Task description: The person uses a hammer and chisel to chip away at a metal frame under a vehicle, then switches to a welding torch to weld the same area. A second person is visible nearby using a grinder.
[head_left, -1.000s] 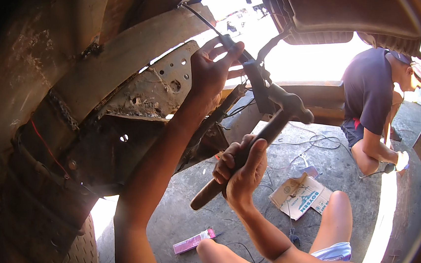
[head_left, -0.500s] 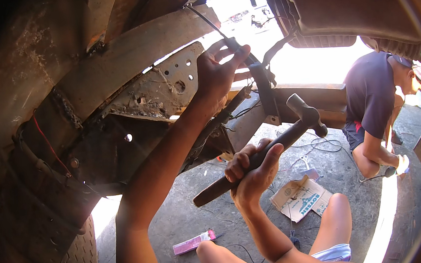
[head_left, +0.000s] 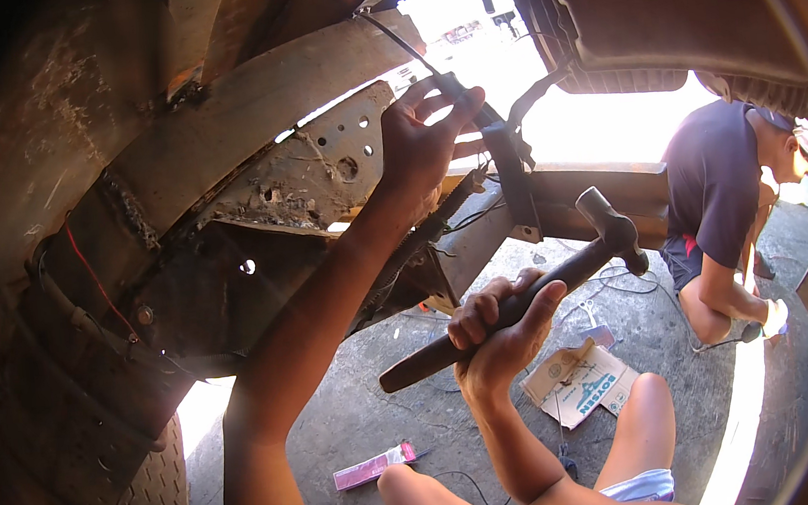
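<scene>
High up among the metal parts, my left hand [head_left: 422, 137] is closed around a long screwdriver-like tool [head_left: 449, 85]. Its thin dark shaft reaches up and left, with the tip at a rusty metal beam [head_left: 313, 65]. Lower and to the right, my right hand [head_left: 505, 330] grips a ball-peen hammer [head_left: 616, 236] around the middle of its dark handle. The hammer head points up and right, apart from the tool. Beside my left hand stands a dark upright bracket [head_left: 512, 182]; a plate with holes [head_left: 307, 165] lies behind my left wrist.
A co-worker [head_left: 718, 199] crouches at the right. On the concrete floor lie a flattened cardboard piece [head_left: 580, 381], a pink-and-white box [head_left: 373, 468], scissors [head_left: 588, 308] and loose cables. A tyre [head_left: 152, 491] stands lower left; a red wire [head_left: 90, 272] hangs at the left.
My right hand has moved slightly right with the hammer, whose head now sits a little farther right and lower. My left hand stays nearly in place on the tool.
</scene>
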The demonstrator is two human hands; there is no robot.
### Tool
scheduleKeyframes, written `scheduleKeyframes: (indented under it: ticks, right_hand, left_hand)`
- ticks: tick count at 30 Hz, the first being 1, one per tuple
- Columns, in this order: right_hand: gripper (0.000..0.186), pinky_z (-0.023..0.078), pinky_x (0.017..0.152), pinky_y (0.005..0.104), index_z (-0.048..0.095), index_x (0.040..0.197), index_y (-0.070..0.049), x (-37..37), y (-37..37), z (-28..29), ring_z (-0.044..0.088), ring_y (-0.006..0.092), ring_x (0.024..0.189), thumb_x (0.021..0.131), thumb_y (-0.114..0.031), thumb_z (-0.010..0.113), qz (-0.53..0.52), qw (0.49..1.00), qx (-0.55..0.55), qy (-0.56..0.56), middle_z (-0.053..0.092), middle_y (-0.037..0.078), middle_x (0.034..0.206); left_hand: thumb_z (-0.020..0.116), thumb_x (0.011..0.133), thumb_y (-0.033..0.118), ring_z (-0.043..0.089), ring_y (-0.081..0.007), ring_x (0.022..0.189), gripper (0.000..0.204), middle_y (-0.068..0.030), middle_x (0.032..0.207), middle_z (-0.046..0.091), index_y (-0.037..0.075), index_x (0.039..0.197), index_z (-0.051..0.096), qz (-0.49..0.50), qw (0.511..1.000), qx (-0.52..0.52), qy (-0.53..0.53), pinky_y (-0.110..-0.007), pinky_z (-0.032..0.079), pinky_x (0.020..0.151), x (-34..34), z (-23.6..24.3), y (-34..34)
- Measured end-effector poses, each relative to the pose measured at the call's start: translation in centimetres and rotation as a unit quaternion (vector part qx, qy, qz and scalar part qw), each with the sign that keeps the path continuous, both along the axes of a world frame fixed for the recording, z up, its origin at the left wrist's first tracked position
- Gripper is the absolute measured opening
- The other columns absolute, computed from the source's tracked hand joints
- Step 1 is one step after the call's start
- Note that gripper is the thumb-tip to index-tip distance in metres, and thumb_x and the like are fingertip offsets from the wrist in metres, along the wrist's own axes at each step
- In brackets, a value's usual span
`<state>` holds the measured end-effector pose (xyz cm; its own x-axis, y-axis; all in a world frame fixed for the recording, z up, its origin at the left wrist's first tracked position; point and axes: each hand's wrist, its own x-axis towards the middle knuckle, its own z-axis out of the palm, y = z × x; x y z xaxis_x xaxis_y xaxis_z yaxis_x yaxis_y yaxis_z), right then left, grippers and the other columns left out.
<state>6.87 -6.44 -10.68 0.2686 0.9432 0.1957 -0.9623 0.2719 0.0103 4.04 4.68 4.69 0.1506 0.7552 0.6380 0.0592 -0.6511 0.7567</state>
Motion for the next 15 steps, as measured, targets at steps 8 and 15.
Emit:
scheduleKeyframes:
  ticks: [8, 15]
  right_hand:
    - [0.042, 0.026, 0.037, 0.0242, 0.037, 0.094, -0.019, 0.20, -0.06, 0.06, 0.033, 0.0084, 0.039, 0.098, -0.061, 0.040, -0.006, 1.000, -0.002, 0.004, 0.039, 0.000, 0.061]
    - [0.042, 0.026, 0.036, 0.0239, 0.037, 0.095, -0.019, 0.15, 0.25, -0.32, 0.033, 0.0081, 0.039, 0.098, -0.061, 0.040, -0.015, 1.000, 0.000, -0.013, 0.040, 0.000, 0.061]
  left_hand:
    - [0.076, 0.083, 0.013, 0.071, -0.0245, 0.085, 0.035, -0.0168, 0.107, 0.064, -0.004, 0.109, 0.060, -0.006, 1.000, -0.002, -0.010, -0.039, 0.065, 0.069, 0.04, -0.06, -0.04]
    - [0.077, 0.083, 0.013, 0.071, -0.0252, 0.086, 0.035, -0.0184, 0.108, 0.063, -0.004, 0.107, 0.059, -0.003, 1.000, -0.007, -0.008, -0.040, 0.065, 0.069, 0.10, 0.02, -0.15]
